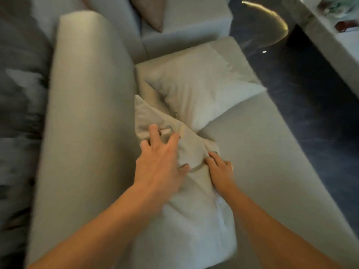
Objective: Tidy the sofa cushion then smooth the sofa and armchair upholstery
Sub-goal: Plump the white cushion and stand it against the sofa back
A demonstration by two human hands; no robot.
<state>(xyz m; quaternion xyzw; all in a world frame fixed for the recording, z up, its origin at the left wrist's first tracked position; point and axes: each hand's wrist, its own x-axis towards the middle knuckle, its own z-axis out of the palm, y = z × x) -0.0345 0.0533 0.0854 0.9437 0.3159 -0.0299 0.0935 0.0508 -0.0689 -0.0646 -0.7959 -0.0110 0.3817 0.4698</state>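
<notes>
The fingers (154, 131) of the left hand (159, 164) are spread wide and press on the beige cushion (186, 200), and the fingers (212, 155) of the right hand (220, 171) are bent and pinch its cloth into folds. This cushion lies on the sofa (258, 152) seat, next to the backrest (87, 113). A white cushion (202, 90) lies just past it, touching it, with a brown cushion (153, 14) farther away.

left hand (159, 162): fingers spread, pressing down | right hand (221, 171): fingers curled, gripping
</notes>
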